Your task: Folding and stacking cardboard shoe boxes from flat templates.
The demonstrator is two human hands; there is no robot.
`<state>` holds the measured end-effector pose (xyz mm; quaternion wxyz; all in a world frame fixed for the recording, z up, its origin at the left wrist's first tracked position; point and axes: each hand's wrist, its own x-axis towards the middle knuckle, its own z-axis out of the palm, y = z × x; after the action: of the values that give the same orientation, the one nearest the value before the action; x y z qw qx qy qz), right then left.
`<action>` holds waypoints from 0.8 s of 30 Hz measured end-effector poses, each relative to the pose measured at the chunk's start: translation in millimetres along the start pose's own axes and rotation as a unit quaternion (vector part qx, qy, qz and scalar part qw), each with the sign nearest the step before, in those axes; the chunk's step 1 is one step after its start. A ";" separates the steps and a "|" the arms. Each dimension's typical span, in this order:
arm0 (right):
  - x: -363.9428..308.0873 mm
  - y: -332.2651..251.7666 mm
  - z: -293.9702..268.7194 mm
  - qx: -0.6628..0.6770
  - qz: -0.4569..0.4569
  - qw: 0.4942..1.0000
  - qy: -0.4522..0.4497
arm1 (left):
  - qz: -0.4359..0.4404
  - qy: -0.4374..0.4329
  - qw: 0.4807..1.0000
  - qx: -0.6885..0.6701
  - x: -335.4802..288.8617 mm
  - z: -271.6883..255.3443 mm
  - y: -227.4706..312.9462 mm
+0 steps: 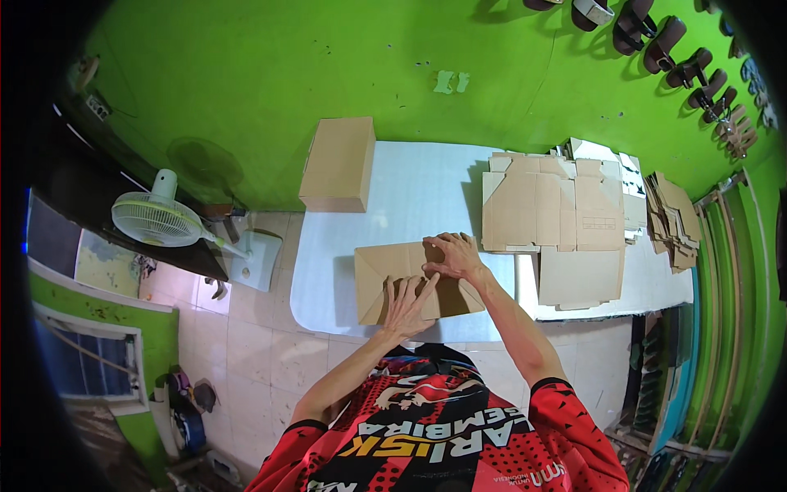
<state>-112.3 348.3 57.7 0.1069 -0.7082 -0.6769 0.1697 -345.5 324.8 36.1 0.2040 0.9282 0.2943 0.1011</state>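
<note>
A brown cardboard box [375, 266] sits near the front of the white tabletop, with creases and a darker, shaded area on its upper side. My left hand [405, 307] rests on the box's near part, fingers spread and pointing away from me. At the far edge, toward the right, my right hand [453, 256] touches the same box, its fingers apart and bent, the thumb close to the left fingertips. Neither hand visibly grips anything. The right hand and its forearm hide part of the box.
A closed cardboard box [340, 160] stands at the table's [418, 176] back left. Flattened cardboard sheets [525, 205] are stacked to the right, with more cardboard pieces [674, 217] beyond. A white fan [156, 220] stands left. Sandals [664, 45] hang on the green wall.
</note>
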 end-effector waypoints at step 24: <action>-76.4 16.3 -66.4 0.507 0.178 0.803 0.258 | -0.351 0.166 0.736 -0.555 1.6 -138.3 -95.8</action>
<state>-73.8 276.5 119.9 0.5889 -0.6789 -0.3042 0.3158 -435.2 441.1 118.2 0.6515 0.4495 0.5205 0.3202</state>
